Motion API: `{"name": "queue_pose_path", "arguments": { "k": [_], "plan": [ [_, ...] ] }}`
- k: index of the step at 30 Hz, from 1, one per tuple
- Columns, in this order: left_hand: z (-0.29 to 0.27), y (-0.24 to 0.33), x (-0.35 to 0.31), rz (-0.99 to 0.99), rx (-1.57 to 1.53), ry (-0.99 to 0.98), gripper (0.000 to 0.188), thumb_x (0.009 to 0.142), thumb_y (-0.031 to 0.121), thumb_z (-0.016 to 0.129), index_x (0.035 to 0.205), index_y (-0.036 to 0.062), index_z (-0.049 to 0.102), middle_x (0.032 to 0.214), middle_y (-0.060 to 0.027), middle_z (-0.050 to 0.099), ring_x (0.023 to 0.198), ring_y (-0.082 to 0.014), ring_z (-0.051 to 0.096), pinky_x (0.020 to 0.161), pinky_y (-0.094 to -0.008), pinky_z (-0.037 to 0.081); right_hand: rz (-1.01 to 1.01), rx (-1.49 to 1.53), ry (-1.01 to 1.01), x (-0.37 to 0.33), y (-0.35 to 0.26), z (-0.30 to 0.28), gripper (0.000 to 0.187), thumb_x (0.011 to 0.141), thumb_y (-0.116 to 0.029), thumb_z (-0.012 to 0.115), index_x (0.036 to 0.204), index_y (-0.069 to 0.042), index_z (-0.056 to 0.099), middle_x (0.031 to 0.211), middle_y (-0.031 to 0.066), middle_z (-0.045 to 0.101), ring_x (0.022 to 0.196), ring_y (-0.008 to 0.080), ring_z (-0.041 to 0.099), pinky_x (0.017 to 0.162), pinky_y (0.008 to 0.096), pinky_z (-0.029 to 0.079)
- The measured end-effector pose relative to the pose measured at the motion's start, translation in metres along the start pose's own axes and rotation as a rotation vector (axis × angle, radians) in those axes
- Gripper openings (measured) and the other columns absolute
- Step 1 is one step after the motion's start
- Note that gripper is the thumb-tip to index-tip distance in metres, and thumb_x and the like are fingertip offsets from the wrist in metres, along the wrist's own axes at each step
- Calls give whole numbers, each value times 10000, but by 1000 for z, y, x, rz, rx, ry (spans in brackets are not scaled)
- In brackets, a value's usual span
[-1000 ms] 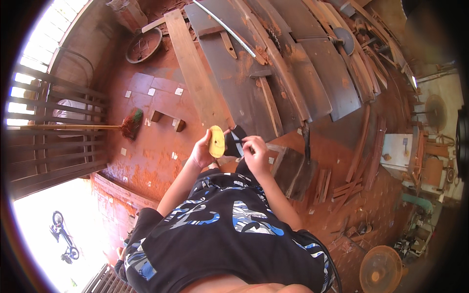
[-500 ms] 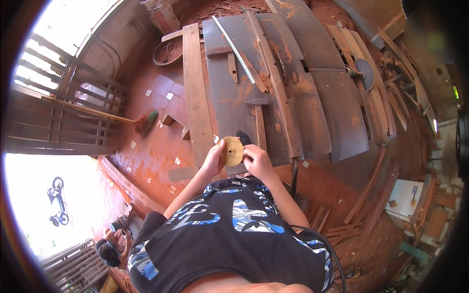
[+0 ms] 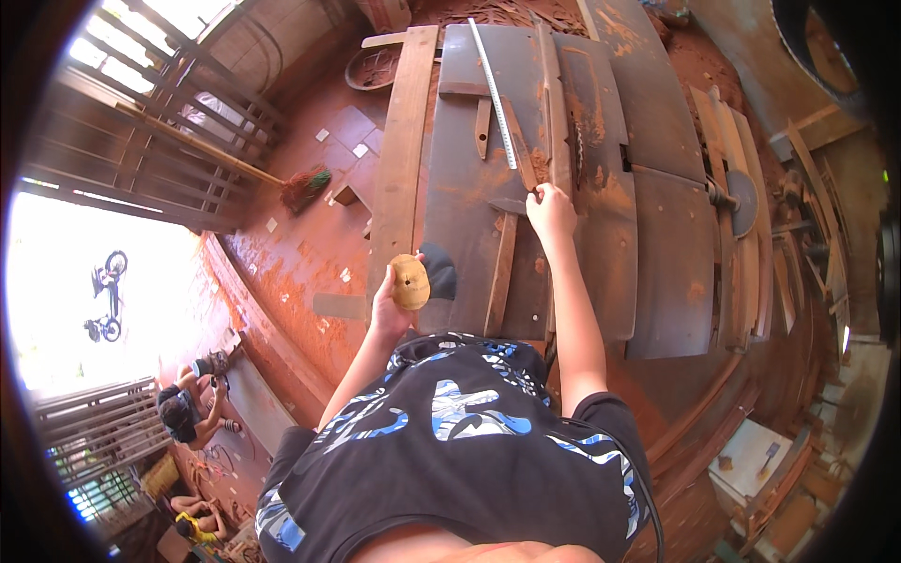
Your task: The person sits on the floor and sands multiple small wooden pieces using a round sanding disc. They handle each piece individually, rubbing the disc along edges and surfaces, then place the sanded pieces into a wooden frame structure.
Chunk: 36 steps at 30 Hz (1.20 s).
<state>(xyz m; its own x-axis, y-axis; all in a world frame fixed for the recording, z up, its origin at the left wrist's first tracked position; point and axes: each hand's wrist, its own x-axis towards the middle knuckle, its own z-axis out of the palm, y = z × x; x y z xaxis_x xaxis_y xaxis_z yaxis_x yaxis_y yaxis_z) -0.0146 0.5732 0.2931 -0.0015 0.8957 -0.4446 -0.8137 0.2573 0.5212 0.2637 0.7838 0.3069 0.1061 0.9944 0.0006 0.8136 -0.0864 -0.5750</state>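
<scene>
The left hand (image 3: 389, 305), at the centre of the frame, holds a round, tan wooden disc (image 3: 410, 281); its fingers are wrapped around the disc's left edge, and the flat face of the disc is turned toward the camera. The disc sits just left of the near edge of the worktop (image 3: 469, 216), a dark grey metal surface dusted with reddish sawdust. The right hand (image 3: 550, 208) is extended above centre, resting on the worktop with its fingers bent down onto a narrow wooden strip (image 3: 519, 155); whether they pinch the strip cannot be told. A long metal ruler (image 3: 493, 94) lies diagonally on the worktop, just left of that strip. A second wooden strip (image 3: 502, 272) lies below the right hand. A wide wooden plank (image 3: 402, 159) runs along the worktop's left side. At the upper left of the frame, a broom (image 3: 305, 186) lies on the red floor (image 3: 310, 244).
</scene>
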Motion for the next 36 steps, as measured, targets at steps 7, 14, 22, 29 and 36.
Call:
{"name": "queue_pose_path", "arguments": {
  "k": [7,14,22,29,36],
  "plan": [
    [-8,7,-1,50,-17,25,548,1093,444,394,1432,31,513,1369,-59,609,1179,-169,596,1023,-351,477,-99,33,2,45,-40,29,278,883,-268,674,1039,-40,707,1016,169,718,946,348,705,853,456,568],
    [-10,5,19,106,39,83,546,1085,436,417,1440,30,501,1392,-61,597,1223,-192,582,1029,-367,474,-303,-41,4,59,-82,82,365,869,-284,715,1133,-37,666,1162,125,646,1152,322,623,907,460,569],
    [0,22,71,82,20,-49,541,1085,433,412,1466,54,474,1443,-51,566,1252,-185,568,1067,-376,457,25,-391,-85,119,-103,139,460,930,-260,693,1134,136,583,1146,209,617,1090,330,684,793,369,633],
    [15,47,201,164,-136,-104,571,1080,464,407,1454,40,484,1488,-82,540,1277,-222,563,1087,-412,438,-13,-169,-81,130,-103,132,204,872,-68,619,971,99,682,1028,267,704,934,392,734,797,446,617],
    [47,59,295,-27,-273,-194,550,1074,469,406,1386,43,559,1427,-127,604,1225,-240,606,1074,-395,440,-12,-41,-49,135,-103,109,209,799,-124,729,895,62,739,958,283,721,910,424,725,816,484,599]
  ]
}}
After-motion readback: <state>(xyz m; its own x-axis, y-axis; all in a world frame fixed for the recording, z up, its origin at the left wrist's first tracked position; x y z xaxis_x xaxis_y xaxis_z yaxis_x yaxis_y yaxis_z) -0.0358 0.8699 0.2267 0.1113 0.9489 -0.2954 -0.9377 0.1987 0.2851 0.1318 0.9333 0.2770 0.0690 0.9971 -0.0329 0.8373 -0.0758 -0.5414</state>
